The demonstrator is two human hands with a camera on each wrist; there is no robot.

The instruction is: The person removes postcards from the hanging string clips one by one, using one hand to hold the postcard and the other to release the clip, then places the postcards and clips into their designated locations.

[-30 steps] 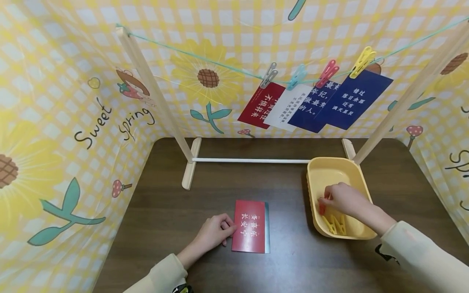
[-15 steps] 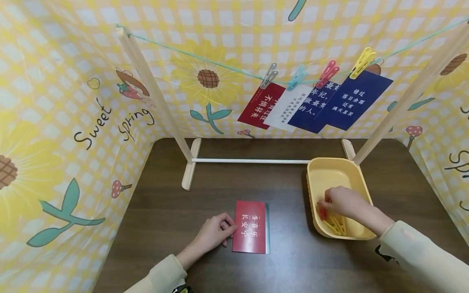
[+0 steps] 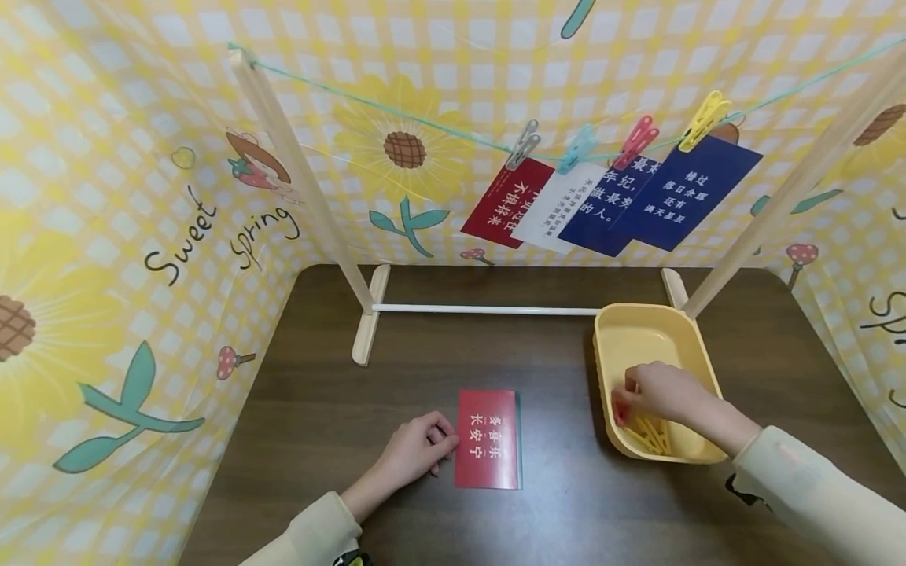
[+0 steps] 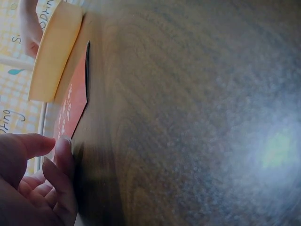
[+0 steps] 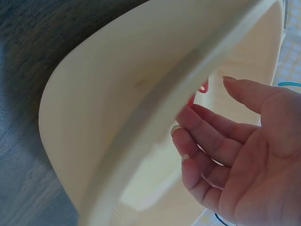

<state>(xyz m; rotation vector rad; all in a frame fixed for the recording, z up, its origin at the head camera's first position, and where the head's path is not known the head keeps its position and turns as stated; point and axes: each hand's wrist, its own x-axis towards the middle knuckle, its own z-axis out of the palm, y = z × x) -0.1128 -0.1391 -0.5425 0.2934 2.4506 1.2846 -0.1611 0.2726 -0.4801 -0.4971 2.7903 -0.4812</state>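
My left hand [image 3: 418, 444] rests on the table with its fingertips right at the left edge of a red card [image 3: 487, 440] with white writing, which lies over a teal card [image 3: 520, 440]. The left wrist view shows thumb and finger beside the card's near corner. My right hand [image 3: 661, 391] reaches into a yellow plastic basket [image 3: 713, 376]. Its fingertips touch a red clothespin [image 5: 204, 87] there, with the thumb standing apart in the right wrist view. Yellow clothespins [image 3: 657, 436] lie below the hand.
A wooden stand [image 3: 297, 181] holds a green line [image 3: 396, 116] behind the basket. Several cards, such as a dark blue one [image 3: 697, 192], hang from it by clothespins. Along the stand's base runs a white rod [image 3: 488, 310]. Patterned cloth [image 3: 163, 102] surrounds the table.
The red card has slid slightly right, covering more of the teal one. My right hand has sunk a little in the basket, and the red clothespin has shifted down.
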